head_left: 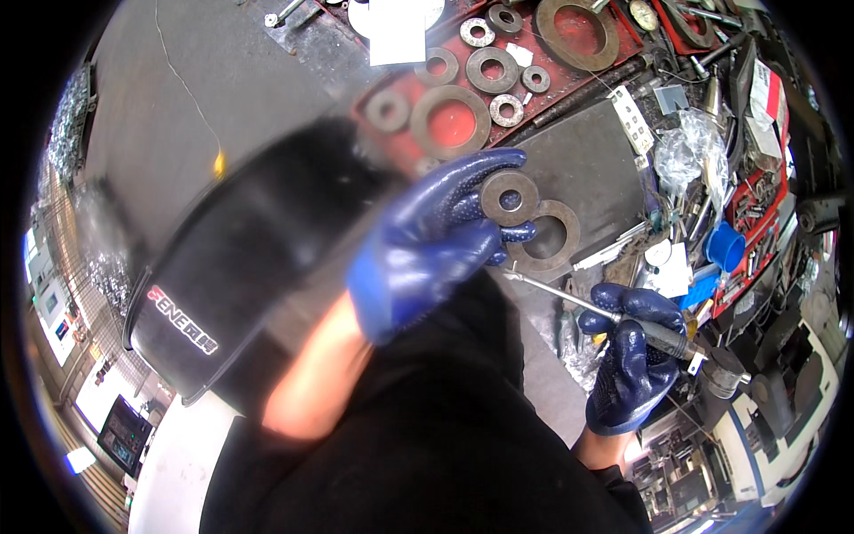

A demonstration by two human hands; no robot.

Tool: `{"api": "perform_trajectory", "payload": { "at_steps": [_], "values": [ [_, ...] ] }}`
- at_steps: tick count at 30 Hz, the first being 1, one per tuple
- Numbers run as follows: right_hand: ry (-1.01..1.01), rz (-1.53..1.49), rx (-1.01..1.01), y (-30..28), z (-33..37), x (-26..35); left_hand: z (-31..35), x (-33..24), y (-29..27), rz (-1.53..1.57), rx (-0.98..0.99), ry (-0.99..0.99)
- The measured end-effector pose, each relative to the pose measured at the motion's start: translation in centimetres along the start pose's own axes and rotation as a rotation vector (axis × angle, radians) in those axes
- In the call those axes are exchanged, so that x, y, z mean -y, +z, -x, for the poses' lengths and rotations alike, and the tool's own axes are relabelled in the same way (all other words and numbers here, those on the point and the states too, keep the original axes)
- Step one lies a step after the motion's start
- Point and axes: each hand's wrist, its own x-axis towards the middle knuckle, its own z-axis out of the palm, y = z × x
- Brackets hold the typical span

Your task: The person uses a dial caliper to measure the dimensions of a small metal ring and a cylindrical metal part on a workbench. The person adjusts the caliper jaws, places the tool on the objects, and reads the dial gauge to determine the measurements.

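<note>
A small steel ring (510, 198) with a round bore is pinched upright in my left hand (436, 240), which wears a blue coated glove. Just beyond those fingers is a larger flat ring (559, 233), partly covered by them; I cannot tell whether they touch it. My right hand (633, 356), gloved in dark blue, is closed round the handle of what looks like a dial bore gauge (569, 294). Its thin rod points up and left, the tip close below the two rings. The round dial housing (725, 372) sticks out past my right hand, its face turned away.
Several steel rings (492, 69) lie on a red tray (559, 93) at the far side. Beside it is a grey plate (587, 160). Tools, a plastic bag (692, 151) and a blue cup (725, 247) crowd the right. A large black curved plastic piece (258, 214) takes up the left.
</note>
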Motion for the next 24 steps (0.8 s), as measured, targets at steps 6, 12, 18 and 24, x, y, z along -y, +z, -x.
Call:
{"api": "perform_trajectory", "payload": {
  "at_steps": [6,12,18,24],
  "values": [
    [0.003,-0.076,-0.005,0.2,0.2,0.2,0.2,-0.1,-0.4,-0.035,0.067,0.041],
    [0.001,-0.052,-0.008,-0.1,0.3,0.0,0.0,-0.2,0.2,-0.04,0.08,0.062],
    [-0.109,0.017,-0.01,0.1,0.1,0.4,-0.2,-0.2,0.2,-0.076,0.109,0.068],
    [-0.34,0.048,-0.03,-0.5,-1.1,1.6,-0.1,0.6,0.5,-0.029,0.073,0.048]
  ]
}}
